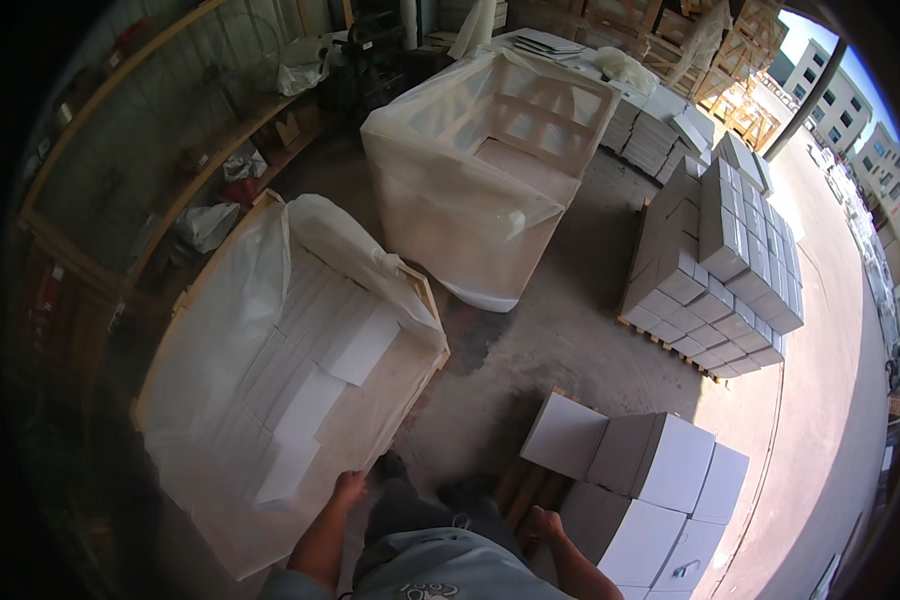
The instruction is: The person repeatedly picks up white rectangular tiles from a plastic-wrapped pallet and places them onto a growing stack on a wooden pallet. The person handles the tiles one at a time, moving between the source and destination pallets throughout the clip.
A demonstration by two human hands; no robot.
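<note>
I see the lined crate (220, 400) partly filled with white boxes (315, 350), room left. Left hand (348, 488) rests on its near edge, fingers curled, nothing held. Right hand (542, 524) closed beside the box stack (650, 480); many remain, I judge.

Right hand (543, 523) fingers hidden behind white boxes (660, 470), forearms cut off by lower edge
</note>
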